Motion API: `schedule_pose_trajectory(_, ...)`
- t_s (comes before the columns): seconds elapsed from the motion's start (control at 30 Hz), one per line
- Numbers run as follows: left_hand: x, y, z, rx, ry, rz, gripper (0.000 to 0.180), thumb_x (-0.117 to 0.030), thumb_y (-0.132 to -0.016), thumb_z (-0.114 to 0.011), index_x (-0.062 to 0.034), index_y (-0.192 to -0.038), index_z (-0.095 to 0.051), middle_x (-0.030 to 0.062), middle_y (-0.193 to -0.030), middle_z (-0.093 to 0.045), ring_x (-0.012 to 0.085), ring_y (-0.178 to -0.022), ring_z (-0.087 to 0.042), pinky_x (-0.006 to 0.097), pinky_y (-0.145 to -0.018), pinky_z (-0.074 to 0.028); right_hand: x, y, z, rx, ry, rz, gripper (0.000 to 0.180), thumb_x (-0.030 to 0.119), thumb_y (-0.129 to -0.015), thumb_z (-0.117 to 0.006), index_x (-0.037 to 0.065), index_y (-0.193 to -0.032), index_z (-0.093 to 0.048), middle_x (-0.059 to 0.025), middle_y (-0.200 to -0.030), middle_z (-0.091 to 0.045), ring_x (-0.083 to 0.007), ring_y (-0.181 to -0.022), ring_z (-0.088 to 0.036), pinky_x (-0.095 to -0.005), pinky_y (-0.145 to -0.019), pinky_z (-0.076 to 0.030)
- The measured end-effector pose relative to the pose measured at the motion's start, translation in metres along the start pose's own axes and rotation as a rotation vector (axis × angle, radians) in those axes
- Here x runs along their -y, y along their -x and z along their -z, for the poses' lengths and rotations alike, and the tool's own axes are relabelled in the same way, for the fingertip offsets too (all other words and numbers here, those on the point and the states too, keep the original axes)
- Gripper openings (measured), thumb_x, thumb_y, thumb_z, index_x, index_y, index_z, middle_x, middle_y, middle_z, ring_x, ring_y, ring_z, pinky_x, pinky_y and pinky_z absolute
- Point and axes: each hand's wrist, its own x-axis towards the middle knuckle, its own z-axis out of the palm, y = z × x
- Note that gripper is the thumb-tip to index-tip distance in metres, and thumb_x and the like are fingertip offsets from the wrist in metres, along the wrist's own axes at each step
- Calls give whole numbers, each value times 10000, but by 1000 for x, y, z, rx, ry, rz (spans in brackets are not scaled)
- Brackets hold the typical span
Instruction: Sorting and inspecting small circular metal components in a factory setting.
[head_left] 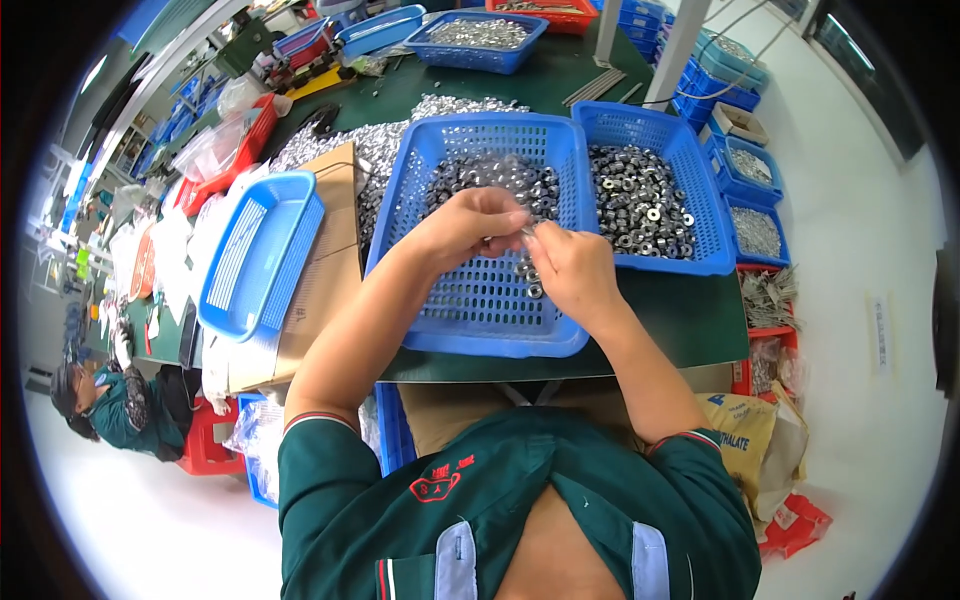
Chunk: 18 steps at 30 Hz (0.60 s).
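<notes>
1. Left hand (468,226) and right hand (577,268) meet above the blue perforated basket (485,346), fingertips pinching a small metallic piece (528,229), mostly hidden.
2. Step, judged: two-handed fingertip work; next move probably calls for a steady pinch.
3. Second basket (690,266) crowds the right rim; table edge (665,361) runs near the front. Best room: the basket's front floor.

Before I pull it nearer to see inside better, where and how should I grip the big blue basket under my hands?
I'd probably take the big blue basket by the middle of its near rim, palm up, coming from your side. That rim faces you near the edge of the table, while the neighbouring blue basket crowds the right side.
</notes>
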Motion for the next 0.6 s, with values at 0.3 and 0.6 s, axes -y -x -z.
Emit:
schedule_pose_trajectory(0.3,-21,-2,-7,5,-232,-127,182,-114,-885,-629,-25,-1039,-592,-5,-839,-597,51,-676,-487,195,-604,-401,-8,-2,1,42,-305,-276,309,299,-901,-552,45,-726,-551,-181,-613,-569,-385,-597,-583,-469,-516,-422)
schedule_pose_trajectory(0.6,-46,-111,-65,185,-1033,-314,219,-149,-803,-656,-57,-1001,-660,51,-898,-662,145,-799,-593,292,-733,-480,-4,-2,1,280,146,-11,273,288,-885,-556,71,-718,-560,-129,-654,-615,-334,-617,-605,-460,-541,-447)
